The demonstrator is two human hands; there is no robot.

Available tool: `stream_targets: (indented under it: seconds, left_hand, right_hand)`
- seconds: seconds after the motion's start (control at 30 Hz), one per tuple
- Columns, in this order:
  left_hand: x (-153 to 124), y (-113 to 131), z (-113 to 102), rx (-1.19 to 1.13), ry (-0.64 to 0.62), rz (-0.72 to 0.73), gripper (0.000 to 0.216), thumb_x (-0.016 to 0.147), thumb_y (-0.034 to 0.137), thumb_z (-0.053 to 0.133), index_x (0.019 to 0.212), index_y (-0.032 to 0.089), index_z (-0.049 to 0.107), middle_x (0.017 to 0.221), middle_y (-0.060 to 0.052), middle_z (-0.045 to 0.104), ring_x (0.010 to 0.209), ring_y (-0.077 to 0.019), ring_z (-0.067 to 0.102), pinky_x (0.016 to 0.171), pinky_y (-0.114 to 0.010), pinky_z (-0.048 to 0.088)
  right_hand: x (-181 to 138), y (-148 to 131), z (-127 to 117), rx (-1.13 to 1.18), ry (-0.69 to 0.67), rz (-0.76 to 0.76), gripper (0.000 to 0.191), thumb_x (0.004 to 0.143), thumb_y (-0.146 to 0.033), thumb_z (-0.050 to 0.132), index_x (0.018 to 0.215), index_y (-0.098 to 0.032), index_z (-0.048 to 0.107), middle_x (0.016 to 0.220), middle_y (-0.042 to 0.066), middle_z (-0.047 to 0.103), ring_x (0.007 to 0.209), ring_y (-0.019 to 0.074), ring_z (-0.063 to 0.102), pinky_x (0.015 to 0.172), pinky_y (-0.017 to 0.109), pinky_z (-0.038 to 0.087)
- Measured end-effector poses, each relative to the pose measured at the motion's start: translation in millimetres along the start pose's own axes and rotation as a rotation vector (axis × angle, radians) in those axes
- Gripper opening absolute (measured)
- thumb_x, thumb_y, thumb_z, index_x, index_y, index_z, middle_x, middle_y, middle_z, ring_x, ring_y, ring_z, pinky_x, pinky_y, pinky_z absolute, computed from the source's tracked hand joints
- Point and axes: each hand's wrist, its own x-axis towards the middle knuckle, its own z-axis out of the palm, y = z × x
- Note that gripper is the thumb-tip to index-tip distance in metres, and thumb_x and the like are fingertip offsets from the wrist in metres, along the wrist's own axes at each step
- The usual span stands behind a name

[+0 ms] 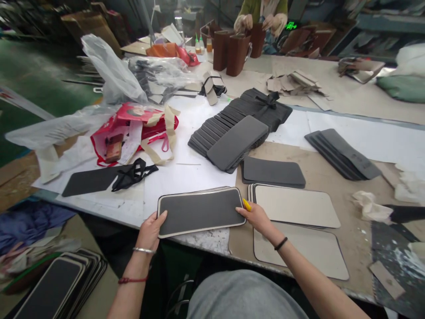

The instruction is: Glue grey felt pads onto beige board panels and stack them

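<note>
A rounded beige board topped with a dark grey foam pad [201,210] lies on a thin stack at the table's near edge. My left hand [151,231] grips its left end, fingers curled around the edge. My right hand [255,215], with a yellow cap on one fingertip, holds its right end. Just right of it lies a stack of bare beige boards [295,204], with one more board [308,250] below. Behind are loose grey foam pads [272,172] and a fanned stack of them [232,133].
A red bag [133,128], plastic bags [113,71] and black ribbon [133,173] lie at the left. More grey strips [341,153] sit at the right. Finished padded boards [56,285] are piled low at the left. Another person's hands [262,22] work on brown bags [235,51] at the far side.
</note>
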Motion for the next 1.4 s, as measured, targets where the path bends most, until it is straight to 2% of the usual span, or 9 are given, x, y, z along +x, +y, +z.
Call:
stream_targets:
  seconds: [0.23,0.37,0.6,0.73,0.97,1.2,1.4]
  left_hand:
    - [9.6,0.9,-4.1,0.006,-0.011,-0.031,0.024,0.068,0.016,0.063,0.091,0.012,0.063,0.067,-0.004,0.068,0.065,-0.0171,0.065,0.066,-0.031,0.055]
    - [17.2,-2.1,-11.8,0.031,-0.030,0.013,0.033,0.062,0.026,0.069,0.092,0.013,0.062,0.067,-0.002,0.068,0.064,-0.0166,0.063,0.065,-0.029,0.053]
    - [40.1,-6.9,-32.3,0.540,0.007,0.202,0.037,0.059,0.047,0.065,0.075,0.015,0.063,0.066,-0.001,0.066,0.066,-0.0169,0.058,0.062,-0.026,0.045]
    - [43.3,-1.5,-37.8,0.687,0.073,0.255,0.036,0.061,0.051,0.060,0.071,0.016,0.062,0.062,0.000,0.063,0.064,-0.0163,0.056,0.061,-0.026,0.042]
    - [51.0,-1.6,-44.7,0.575,0.036,0.170,0.038,0.051,0.049,0.065,0.067,0.015,0.061,0.057,0.000,0.061,0.056,-0.0150,0.054,0.053,-0.025,0.041]
    - [49.7,-1.1,-41.8,0.582,0.052,0.184,0.034,0.048,0.047,0.066,0.057,0.016,0.055,0.046,0.004,0.053,0.046,-0.0105,0.045,0.047,-0.023,0.035]
    - [47.6,1.1,-39.9,0.597,0.046,0.194,0.036,0.047,0.049,0.066,0.056,0.017,0.052,0.046,0.005,0.049,0.046,-0.0094,0.042,0.046,-0.022,0.032]
  right_hand:
    - [3.1,-12.3,3.2,-0.115,0.013,0.019,0.025,0.075,-0.042,0.048,0.072,-0.019,0.058,0.069,0.003,0.063,0.065,0.0178,0.055,0.058,0.025,0.038]
    - [4.3,-20.3,4.7,-0.161,-0.007,0.004,0.026,0.078,-0.042,0.045,0.075,-0.019,0.058,0.072,0.003,0.063,0.067,0.0175,0.056,0.060,0.024,0.038]
    - [12.7,-16.1,11.9,-0.410,-0.019,0.066,0.031,0.082,-0.044,0.041,0.078,-0.017,0.057,0.073,0.008,0.062,0.066,0.0187,0.056,0.058,0.025,0.035]
    - [13.9,-15.5,10.7,-0.421,-0.019,0.070,0.029,0.083,-0.042,0.041,0.078,-0.017,0.056,0.074,0.007,0.062,0.067,0.0178,0.056,0.059,0.024,0.035]
    - [15.2,-18.3,10.9,-0.405,-0.019,0.095,0.025,0.080,-0.040,0.044,0.073,-0.018,0.055,0.068,0.005,0.061,0.063,0.0175,0.055,0.057,0.024,0.035]
    - [18.4,-16.7,12.5,-0.454,0.003,0.107,0.025,0.079,-0.039,0.047,0.071,-0.018,0.056,0.066,0.005,0.061,0.060,0.0173,0.054,0.056,0.024,0.035]
    - [17.6,-16.3,11.1,-0.444,0.011,0.128,0.023,0.079,-0.038,0.048,0.072,-0.018,0.057,0.067,0.005,0.062,0.062,0.0173,0.055,0.055,0.023,0.035]
